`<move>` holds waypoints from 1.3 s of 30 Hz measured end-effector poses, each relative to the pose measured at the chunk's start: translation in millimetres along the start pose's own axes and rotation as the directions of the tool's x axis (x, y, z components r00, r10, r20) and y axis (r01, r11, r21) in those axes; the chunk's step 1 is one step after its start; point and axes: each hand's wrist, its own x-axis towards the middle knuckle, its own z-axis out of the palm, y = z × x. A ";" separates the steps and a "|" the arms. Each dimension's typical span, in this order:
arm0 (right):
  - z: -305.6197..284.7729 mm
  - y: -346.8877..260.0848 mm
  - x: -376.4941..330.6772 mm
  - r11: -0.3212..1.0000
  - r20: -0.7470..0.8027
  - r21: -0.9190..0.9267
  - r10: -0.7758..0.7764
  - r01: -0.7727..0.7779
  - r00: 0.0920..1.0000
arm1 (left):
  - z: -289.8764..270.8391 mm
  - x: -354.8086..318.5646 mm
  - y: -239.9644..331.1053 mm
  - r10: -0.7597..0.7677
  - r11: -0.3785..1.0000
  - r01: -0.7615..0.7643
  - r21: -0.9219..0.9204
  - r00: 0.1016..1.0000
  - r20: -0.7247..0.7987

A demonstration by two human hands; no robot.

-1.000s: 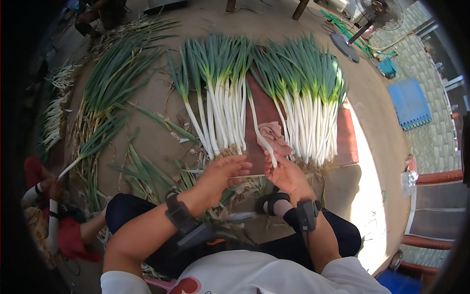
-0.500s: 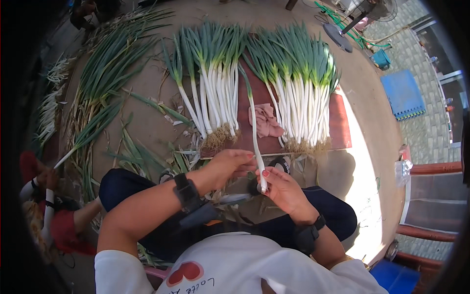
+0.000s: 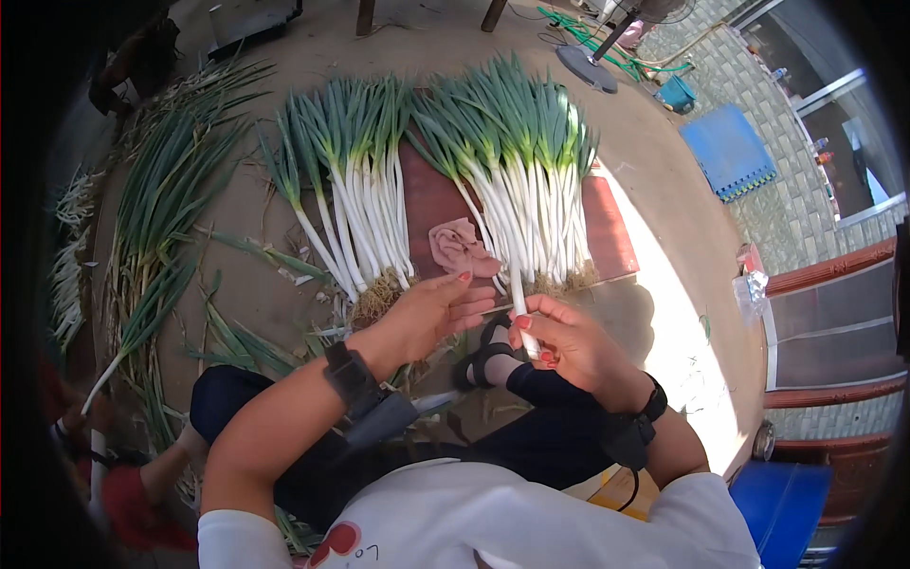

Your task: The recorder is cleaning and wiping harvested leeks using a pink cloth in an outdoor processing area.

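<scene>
My right hand (image 3: pixel 569 346) grips a long green onion (image 3: pixel 518 299) near the lower end of its white stalk, which points up and away from me. Its upper part overlaps the right-hand pile, so where its leaves end is hard to make out. My left hand (image 3: pixel 431 313) is open just left of the stalk, fingers stretched and holding nothing. Beyond my hands lie two piles of green onions, a left pile (image 3: pixel 355 180) with brown roots toward me and a right pile (image 3: pixel 531 180). A crumpled pink cloth (image 3: pixel 460 248) rests between them on a reddish board (image 3: pixel 611 223).
Untrimmed green onions (image 3: pixel 166 199) and loose leaves cover the ground at left. A co-worker's hand (image 3: pixel 85 412) holds a stalk at the lower left. A fan base (image 3: pixel 586 68), a teal bucket (image 3: pixel 676 95) and a blue mat (image 3: pixel 728 152) are at the far right.
The view has shifted, so the piles sit lower and further left. My right hand has turned the green onion so it lines up with the right pile. My left hand stays open.
</scene>
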 end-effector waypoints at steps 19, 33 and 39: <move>-122.6 3.6 -88.2 0.669 -0.169 -0.742 -0.248 0.043 0.954 | 29.9 90.6 223.0 0.465 0.865 -0.409 0.291 0.870 -0.161; -363.2 53.9 201.1 0.873 -0.322 -0.473 -0.044 -0.121 0.946 | 45.5 119.2 74.8 -0.123 0.709 -0.037 0.704 0.977 0.175; -338.3 112.2 236.2 0.754 -0.428 -0.618 -0.085 -0.223 0.900 | -107.1 -29.1 -7.6 -0.115 0.911 0.247 0.331 0.921 -0.371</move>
